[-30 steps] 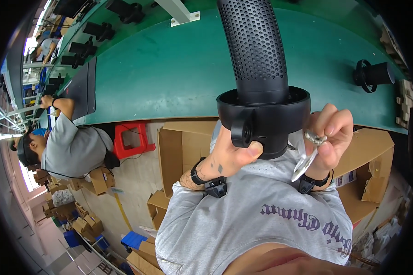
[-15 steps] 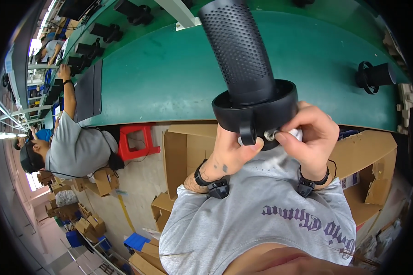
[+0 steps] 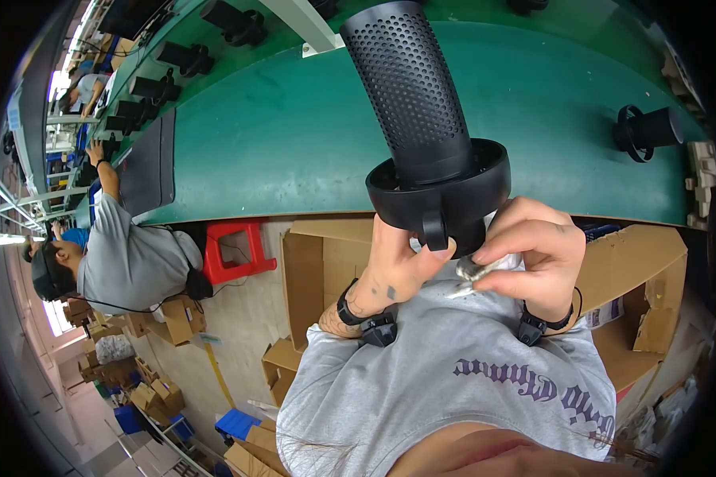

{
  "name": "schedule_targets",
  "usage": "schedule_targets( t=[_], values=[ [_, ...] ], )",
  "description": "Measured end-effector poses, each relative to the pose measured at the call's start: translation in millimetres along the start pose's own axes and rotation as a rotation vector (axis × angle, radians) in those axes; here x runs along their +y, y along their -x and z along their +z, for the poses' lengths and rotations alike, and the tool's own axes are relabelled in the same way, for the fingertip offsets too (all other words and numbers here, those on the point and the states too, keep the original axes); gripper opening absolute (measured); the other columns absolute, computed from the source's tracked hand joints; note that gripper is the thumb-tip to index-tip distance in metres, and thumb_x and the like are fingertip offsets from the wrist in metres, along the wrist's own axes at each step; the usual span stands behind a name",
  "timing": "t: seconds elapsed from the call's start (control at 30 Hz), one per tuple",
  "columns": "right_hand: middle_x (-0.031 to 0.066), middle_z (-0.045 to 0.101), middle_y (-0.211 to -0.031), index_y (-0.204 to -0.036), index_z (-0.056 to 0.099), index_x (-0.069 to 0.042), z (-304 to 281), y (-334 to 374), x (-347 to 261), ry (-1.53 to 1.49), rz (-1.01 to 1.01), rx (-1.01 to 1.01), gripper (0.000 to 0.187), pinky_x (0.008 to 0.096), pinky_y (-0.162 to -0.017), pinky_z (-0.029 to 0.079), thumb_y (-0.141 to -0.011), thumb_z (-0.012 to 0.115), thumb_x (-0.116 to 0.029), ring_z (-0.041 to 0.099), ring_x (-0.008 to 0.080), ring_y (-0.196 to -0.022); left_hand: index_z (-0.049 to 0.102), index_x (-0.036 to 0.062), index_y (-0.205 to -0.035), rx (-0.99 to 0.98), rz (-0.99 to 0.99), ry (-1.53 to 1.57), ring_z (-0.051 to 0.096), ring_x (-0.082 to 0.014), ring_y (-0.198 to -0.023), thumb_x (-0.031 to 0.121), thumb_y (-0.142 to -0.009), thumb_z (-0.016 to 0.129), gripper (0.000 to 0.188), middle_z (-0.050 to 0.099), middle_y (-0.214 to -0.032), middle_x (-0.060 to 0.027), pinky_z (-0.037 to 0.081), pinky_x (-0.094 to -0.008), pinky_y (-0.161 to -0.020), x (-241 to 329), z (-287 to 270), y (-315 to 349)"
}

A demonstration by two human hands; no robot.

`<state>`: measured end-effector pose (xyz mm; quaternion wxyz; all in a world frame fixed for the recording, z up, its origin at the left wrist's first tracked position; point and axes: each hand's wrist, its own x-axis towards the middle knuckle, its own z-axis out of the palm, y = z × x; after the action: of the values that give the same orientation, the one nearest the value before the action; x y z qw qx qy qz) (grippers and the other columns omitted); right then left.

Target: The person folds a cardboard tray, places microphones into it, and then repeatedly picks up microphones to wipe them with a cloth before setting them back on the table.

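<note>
Microphone (image 3: pixel 410 99): is hanging before the tabletop (image 3: pixel 278 135), at 12 o'clock, head leaning toward 11.
Left hand (image 3: pixel 402 262): fingers are gripping the base (image 3: pixel 468 237) under the ring (image 3: pixel 471 199), partly hidden.
Right hand (image 3: pixel 541 254): fingers are pinching a crumpled whitish scrap (image 3: pixel 467 273), at 5 o'clock from the ring; contact unclear.
Good handling: bracing the base firmly, pinching the scrap lightly.

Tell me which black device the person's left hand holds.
The perforated black device, gripped low by the left hand; the lone device at right and the upper-left devices are apart from that hand.
</note>
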<state>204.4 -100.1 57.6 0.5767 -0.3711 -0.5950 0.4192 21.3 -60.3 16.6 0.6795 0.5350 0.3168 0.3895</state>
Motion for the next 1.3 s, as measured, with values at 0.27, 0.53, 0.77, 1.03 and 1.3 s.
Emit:
schedule_targets(
  t=[0.27,0.53,0.77,1.03,1.3],
  values=[
    [0.0054,0.061,-0.076,-0.077,0.057,0.002,11.1,2.0,9.0,-0.340,0.420,0.319,0.016,0.0172,-0.055,0.044,-0.074,0.070,0.009,0.059,0.0062,-0.065,0.057,-0.0014,-0.114,-0.046,0.125,-0.096,0.058,-0.0166,-0.090,0.032,-0.078,0.066,0.050,0.060,-0.107,-0.0085,0.047,-0.0303,-0.076,3.5,-1.1,-6.3],
    [0.0055,0.061,-0.075,-0.078,0.048,-0.003,4.8,-7.9,26.4,-0.515,0.505,0.245,0.026,0.0201,-0.052,0.051,-0.075,0.072,0.007,0.060,0.0075,-0.062,0.061,0.0001,-0.106,0.038,0.030,-0.204,0.054,-0.0082,-0.068,0.034,-0.077,0.067,0.045,0.062,-0.088,-0.0038,0.044,-0.0232,-0.057,5.0,-4.5,-9.7],
    [0.0028,0.059,-0.067,-0.073,0.042,-0.006,5.1,-15.0,35.0,-0.418,0.540,0.230,0.032,0.0201,-0.049,0.048,-0.074,0.072,0.006,0.058,0.0066,-0.057,0.061,0.0009,-0.105,0.069,0.115,-0.320,0.053,-0.0079,-0.067,0.031,-0.076,0.068,0.042,0.060,-0.086,-0.0026,0.043,-0.0228,-0.056,4.8,-0.1,-14.6],
    [0.0000,0.057,-0.065,-0.067,0.039,-0.008,6.7,-16.7,37.7,-0.246,0.457,0.231,0.038,0.0176,-0.050,0.045,-0.073,0.075,0.002,0.055,0.0039,-0.056,0.060,0.0017,-0.107,0.018,0.107,-0.347,0.054,-0.0105,-0.073,0.015,-0.072,0.067,0.038,0.057,-0.097,-0.0054,0.045,-0.0260,-0.061,-9.2,-6.5,-16.4],
    [0.0009,0.052,-0.064,-0.067,0.038,-0.008,1.5,-23.4,43.9,-0.241,0.571,0.181,0.037,0.0179,-0.044,0.044,-0.070,0.071,0.009,0.056,0.0049,-0.057,0.053,0.0006,-0.115,0.011,-0.051,-0.208,0.054,-0.0103,-0.074,0.025,-0.078,0.065,0.046,0.056,-0.096,-0.0043,0.043,-0.0230,-0.058,-21.5,-12.6,-13.4]
  ],
)
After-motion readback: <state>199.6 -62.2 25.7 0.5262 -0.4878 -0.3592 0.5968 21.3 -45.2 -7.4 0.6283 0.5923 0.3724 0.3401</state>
